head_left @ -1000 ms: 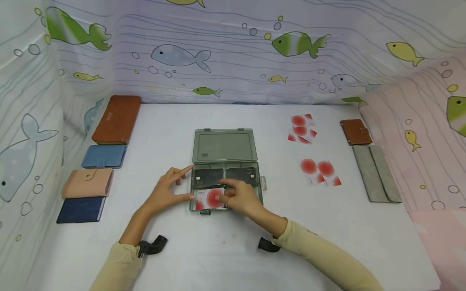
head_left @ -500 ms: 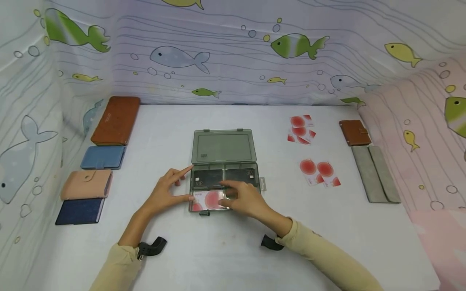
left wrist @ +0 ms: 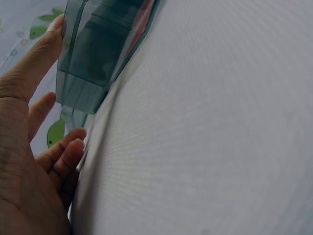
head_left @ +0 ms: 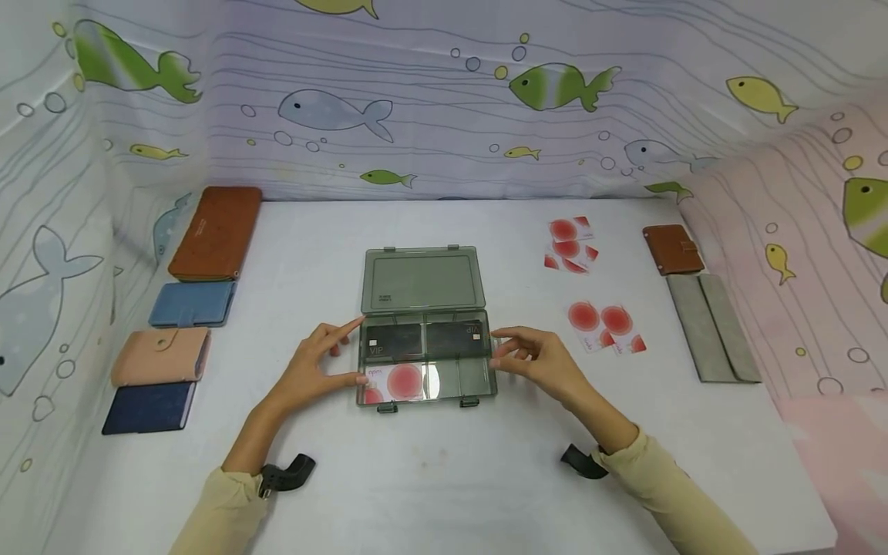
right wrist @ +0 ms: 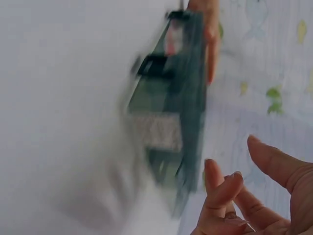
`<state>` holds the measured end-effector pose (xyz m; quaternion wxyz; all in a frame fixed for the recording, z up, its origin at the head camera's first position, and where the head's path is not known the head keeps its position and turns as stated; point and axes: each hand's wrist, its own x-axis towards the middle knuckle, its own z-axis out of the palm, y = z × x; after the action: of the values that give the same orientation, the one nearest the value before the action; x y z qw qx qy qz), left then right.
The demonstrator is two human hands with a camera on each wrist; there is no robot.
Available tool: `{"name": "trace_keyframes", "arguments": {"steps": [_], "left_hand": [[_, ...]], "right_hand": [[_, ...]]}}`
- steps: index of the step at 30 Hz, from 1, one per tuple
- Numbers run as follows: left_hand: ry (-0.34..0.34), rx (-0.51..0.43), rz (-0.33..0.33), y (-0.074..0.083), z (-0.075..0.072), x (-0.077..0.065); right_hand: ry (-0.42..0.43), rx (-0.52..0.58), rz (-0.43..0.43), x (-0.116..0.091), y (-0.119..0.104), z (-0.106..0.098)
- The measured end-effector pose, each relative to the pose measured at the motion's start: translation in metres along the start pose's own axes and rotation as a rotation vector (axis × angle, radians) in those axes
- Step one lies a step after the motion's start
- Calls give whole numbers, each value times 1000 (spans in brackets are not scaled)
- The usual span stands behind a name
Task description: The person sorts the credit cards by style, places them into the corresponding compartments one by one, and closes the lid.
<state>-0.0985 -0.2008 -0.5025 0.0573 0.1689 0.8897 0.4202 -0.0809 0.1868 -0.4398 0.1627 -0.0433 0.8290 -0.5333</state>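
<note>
A translucent green compartment box point(head_left: 479, 378) lies on the table with its lid point(head_left: 425, 281) folded back. Two black VIP cards, a left one point(head_left: 393, 339) and a right one point(head_left: 451, 339), fill its upper compartments. In the lower left compartment lies a white-and-red card point(head_left: 404, 381). My left hand point(head_left: 308, 366) touches the box's left side with extended forefinger and thumb. Beside the right side is my right hand point(head_left: 544, 362), holding nothing; the right wrist view shows its fingers point(right wrist: 225, 191) apart from the box.
Several red-and-white cards lie in two groups, an upper one point(head_left: 570, 245) and a lower one point(head_left: 605, 327). Along the left stand a brown wallet point(head_left: 216, 231), blue wallet point(head_left: 192, 303), pink wallet point(head_left: 159, 358) and navy wallet point(head_left: 149, 408). A small brown wallet point(head_left: 673, 250) and grey wallet point(head_left: 714, 329) lie right.
My right hand has let go of the white-and-red card in the lower left compartment and moved right, to the box's right side. My left hand stays at the left side.
</note>
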Motion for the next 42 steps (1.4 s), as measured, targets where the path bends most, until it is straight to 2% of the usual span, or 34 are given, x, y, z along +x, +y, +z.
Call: {"name": "trace_keyframes", "arguments": {"steps": [3,6,11,14,19,22,27,37,42], "left_hand": [[-1,0,-1,0,0,0],[-1,1,-2,0,0,-1],[-4,-6,0,1,0,0],[-3,-12,5,1,-1,0],[0,-9,12,-1,-1,-1],[-1,-6,10,-1,-1,-1],[0,-3,8,-1,0,0],[3,-14,7,-1,0,-1],[2,-12,10,-1,0,0]], "right_hand": [[96,-48,37,-2,17,-21],[195,-102,112,-6,36,-42],[326,-198,193,-13,58,-72],[407,-275,215,-16,67,-82],[522,-340,262,-18,77,-87],[535,-371,303,-18,79,-87],[510,-413,343,-18,81,-88],[516,-396,316,-16,82,-85],[579,-331,252,-15,84,-83]]}}
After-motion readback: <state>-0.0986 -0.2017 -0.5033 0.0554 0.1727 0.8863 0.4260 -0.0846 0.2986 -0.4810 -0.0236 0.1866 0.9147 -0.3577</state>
